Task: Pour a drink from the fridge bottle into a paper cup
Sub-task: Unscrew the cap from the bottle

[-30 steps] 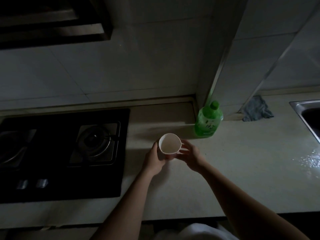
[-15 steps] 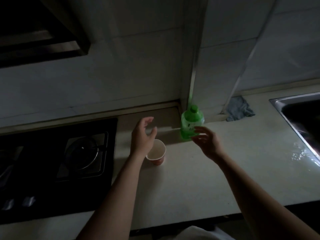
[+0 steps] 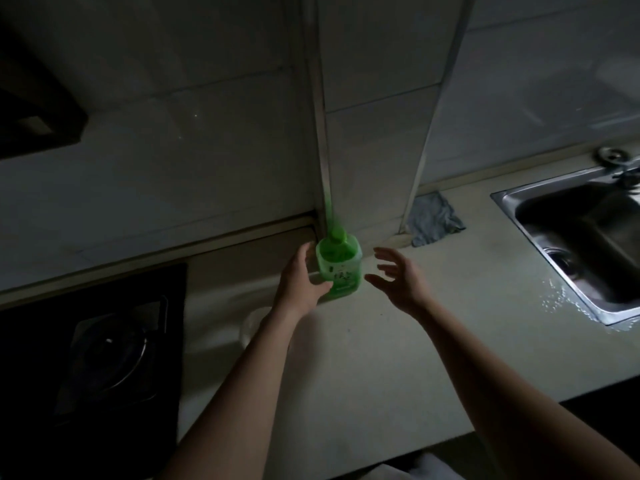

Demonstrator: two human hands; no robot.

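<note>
We note the bottle [image 3: 338,268] as bright translucent green, its cap [image 3: 337,234] the same green, with a paler label band carrying dark printed characters. We record the paper cup [image 3: 252,323] as a pale whitish blur. Counter [image 3: 381,358] reads pale cream; wall tiles [image 3: 173,133] dull grey-white with thin darker joints; cloth [image 3: 433,220] grey-blue; sink [image 3: 502,199] silvery steel; hob [image 3: 41,341] glossy black

The bottle [image 3: 337,268] stands on the counter [image 3: 381,358] by the wall, between left hand [image 3: 301,282] and right hand [image 3: 398,282]. Hob [image 3: 104,358] lies left, sink [image 3: 505,199] right (cloth [image 3: 433,220] behind, against the wall).
</note>
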